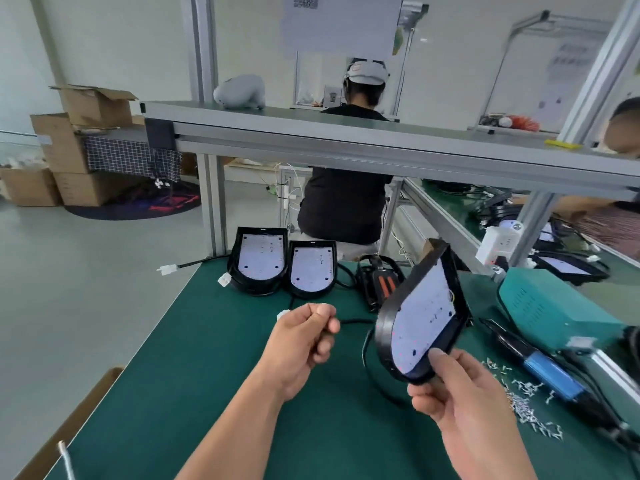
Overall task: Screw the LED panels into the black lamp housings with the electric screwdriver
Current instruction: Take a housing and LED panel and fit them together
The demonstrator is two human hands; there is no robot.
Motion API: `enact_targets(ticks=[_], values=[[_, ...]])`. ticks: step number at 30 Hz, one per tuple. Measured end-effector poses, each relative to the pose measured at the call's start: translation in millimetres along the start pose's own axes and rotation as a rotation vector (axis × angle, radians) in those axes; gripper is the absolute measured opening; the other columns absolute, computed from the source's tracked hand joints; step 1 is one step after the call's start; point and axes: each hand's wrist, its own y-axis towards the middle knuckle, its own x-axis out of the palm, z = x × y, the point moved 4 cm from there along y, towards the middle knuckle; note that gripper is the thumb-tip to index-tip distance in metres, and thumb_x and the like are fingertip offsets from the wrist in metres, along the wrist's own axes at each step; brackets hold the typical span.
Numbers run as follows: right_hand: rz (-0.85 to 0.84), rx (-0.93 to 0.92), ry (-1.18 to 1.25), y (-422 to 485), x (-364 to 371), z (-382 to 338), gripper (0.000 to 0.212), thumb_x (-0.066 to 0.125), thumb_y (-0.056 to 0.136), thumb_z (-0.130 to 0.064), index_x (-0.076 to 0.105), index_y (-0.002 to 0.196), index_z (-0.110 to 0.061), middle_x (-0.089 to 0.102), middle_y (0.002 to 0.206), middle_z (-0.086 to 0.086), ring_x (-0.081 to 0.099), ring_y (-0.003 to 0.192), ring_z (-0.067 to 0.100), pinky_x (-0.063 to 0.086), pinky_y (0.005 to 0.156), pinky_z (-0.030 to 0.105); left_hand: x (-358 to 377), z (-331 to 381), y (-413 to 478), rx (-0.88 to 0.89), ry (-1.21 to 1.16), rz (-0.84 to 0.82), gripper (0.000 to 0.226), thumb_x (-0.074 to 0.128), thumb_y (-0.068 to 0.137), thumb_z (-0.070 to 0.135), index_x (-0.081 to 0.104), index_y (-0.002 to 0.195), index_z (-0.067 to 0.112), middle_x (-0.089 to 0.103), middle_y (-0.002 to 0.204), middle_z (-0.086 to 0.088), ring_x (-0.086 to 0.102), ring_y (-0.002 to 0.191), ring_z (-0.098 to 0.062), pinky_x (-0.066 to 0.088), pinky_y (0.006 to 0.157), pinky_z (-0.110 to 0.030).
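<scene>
Right hand (460, 403) pinches the rim of a tilted black plastic lamp housing (384, 336) with its white LED panel (424, 317). Left hand (304, 341) grips a black cable (356, 321). The blue electric screwdriver (550, 374) lies untouched right of that housing. Two more panelled housings (258, 289) sit behind it, probably done.

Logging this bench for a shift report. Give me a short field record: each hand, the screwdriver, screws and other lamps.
right hand: grips the rim of a black lamp housing with white LED panel, raised and tilted
left hand: pinches a thin black cable by its white plug
other housings: two, side by side at the green mat's far edge
screwdriver: blue and black electric screwdriver lying on the mat at right, untouched
screws: loose silver screws scattered beside it
</scene>
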Motion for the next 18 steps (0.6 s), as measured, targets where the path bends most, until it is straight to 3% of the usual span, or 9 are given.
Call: enact_targets(ticks=[5,8,11,14,16,18], values=[[-0.053,0.256,-0.021,-35.2,-1.1,30.5,0.014,0.062,0.103,-0.003,0.061,0.106,0.011,0.071,0.075,0.032,0.069,0.049,0.031,0.055,0.038,0.03,-0.7,-2.0,1.0,0.017,0.061,0.034,0.02,0.06,0.106,0.032,0.062,0.093,0.016,0.062,0.081,-0.002,0.044,0.055,-0.012,0.034,0.049,-0.021],[-0.05,0.365,0.006,-49.6,1.9,42.5,0.022,0.068,0.101,-0.007,0.066,0.12,0.004,0.076,0.093,0.033,0.077,0.065,0.039,0.059,0.043,0.033,3.8,0.8,-1.5,0.026,0.116,0.022,0.029,0.062,0.098,0.044,0.059,0.091,0.016,0.065,0.082,-0.002,0.052,0.06,-0.013,0.04,0.052,-0.022],[-0.044,0.395,0.021,-59.7,4.7,47.2,0.023,0.072,0.098,-0.008,0.063,0.115,0.004,0.078,0.085,0.023,0.077,0.077,0.05,0.059,0.044,0.035,10.9,0.4,-4.2,0.007,0.098,-0.04,0.039,0.06,0.096,0.045,0.058,0.1,0.006,0.072,0.092,-0.008,0.065,0.074,-0.018,0.055,0.063,-0.026],[-0.089,0.431,0.0,-69.4,8.2,49.2,0.017,0.07,0.1,-0.007,0.066,0.109,0.007,0.072,0.074,0.02,0.076,0.08,0.055,0.06,0.046,0.038,17.4,-4.0,-6.4,-0.05,0.069,-0.106,0.046,0.056,0.104,0.036,0.056,0.107,-0.009,0.074,0.104,-0.018,0.069,0.085,-0.029,0.06,0.072,-0.037],[-0.158,0.45,-0.037,-75.3,8.8,50.0,0.012,0.064,0.103,-0.006,0.072,0.108,0.001,0.075,0.082,0.022,0.077,0.084,0.053,0.062,0.054,0.039,19.0,-5.3,-7.0,-0.054,0.143,-0.125,0.052,0.056,0.104,0.034,0.053,0.109,-0.018,0.076,0.106,-0.019,0.07,0.086,-0.031,0.061,0.071,-0.036],[-0.262,0.476,-0.126,-79.0,10.2,49.5,0.015,0.06,0.104,-0.008,0.075,0.107,-0.004,0.079,0.093,0.02,0.079,0.089,0.044,0.063,0.072,0.038,18.1,-4.2,-6.6,-0.033,0.245,-0.142,0.054,0.059,0.099,0.037,0.058,0.108,-0.016,0.078,0.107,-0.019,0.071,0.087,-0.03,0.062,0.073,-0.034]])
